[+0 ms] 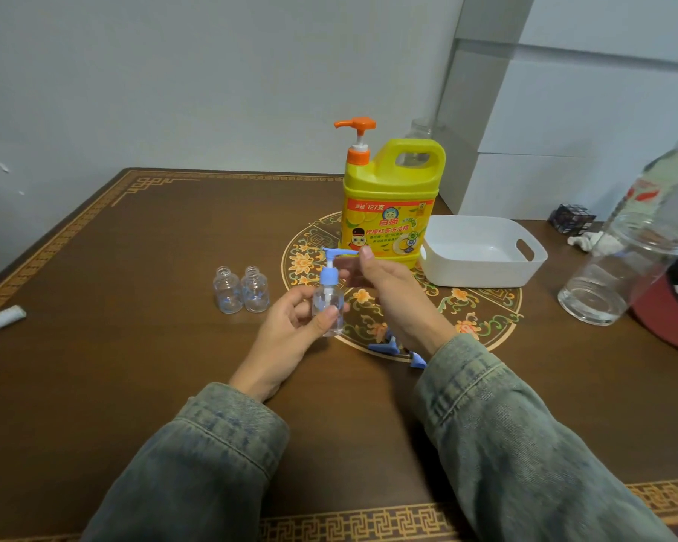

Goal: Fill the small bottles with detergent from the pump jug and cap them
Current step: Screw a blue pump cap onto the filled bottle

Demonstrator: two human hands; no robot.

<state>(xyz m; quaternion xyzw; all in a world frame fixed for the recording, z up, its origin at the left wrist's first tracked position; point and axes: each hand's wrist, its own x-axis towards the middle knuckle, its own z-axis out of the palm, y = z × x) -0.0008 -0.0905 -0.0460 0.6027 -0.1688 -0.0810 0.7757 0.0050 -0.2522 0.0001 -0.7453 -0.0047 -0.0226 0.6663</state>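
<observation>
My left hand [290,330] grips a small clear bottle [328,307] upright just above the table. A blue pump cap [331,267] sits on its neck, spout pointing right. My right hand [388,291] reaches in from the right, and its fingertips pinch the spout's tip. Two more small clear bottles [241,290] stand uncapped side by side to the left. Behind stands the yellow detergent jug [388,213] with its orange pump [356,129]. Two loose blue pump caps [398,350] lie on the table, partly hidden under my right wrist.
A white plastic basin [482,252] sits right of the jug. A large clear jar [619,267] and a plastic water bottle [658,178] stand at the far right near a red object [666,322]. A white tube [1,320] lies at the left edge. The brown table [134,248] meets the wall behind.
</observation>
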